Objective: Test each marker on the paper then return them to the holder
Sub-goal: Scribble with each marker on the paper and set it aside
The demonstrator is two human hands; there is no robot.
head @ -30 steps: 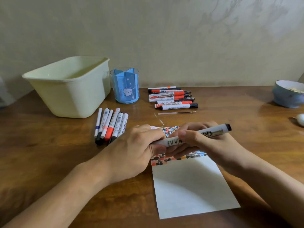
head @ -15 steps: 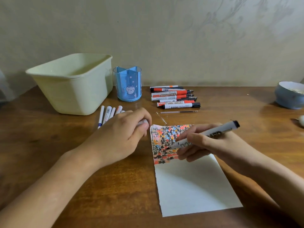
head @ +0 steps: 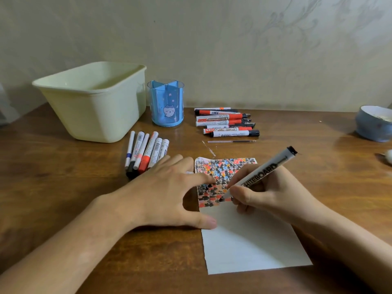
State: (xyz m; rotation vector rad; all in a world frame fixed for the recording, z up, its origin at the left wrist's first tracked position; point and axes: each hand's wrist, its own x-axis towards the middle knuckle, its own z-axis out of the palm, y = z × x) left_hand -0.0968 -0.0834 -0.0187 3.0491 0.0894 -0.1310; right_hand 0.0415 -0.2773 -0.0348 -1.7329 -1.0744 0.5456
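Observation:
My right hand (head: 267, 194) grips a white whiteboard marker (head: 265, 170) with a black rear end. Its uncapped tip touches the paper (head: 250, 240) at the lower edge of a patch of black, red and blue scribbles. My left hand (head: 167, 194) lies flat with its fingers spread, pressing on the paper's left edge. A small pale bit shows under its fingers; I cannot tell what it is. The blue marker holder (head: 167, 105) stands upright at the back, and no markers show above its rim. Several markers (head: 146, 153) lie left of the paper, and several more markers (head: 227, 124) lie right of the holder.
A pale yellow plastic tub (head: 95, 102) stands left of the holder. A thin pen refill (head: 231, 141) lies in front of the right marker group. A blue bowl (head: 373, 124) and a small white object (head: 389, 155) sit at the table's right edge.
My hands have separated: the left one moved off the marker and settled flat on the paper's edge. The right one tilted the marker and brought its tip down onto the scribbles.

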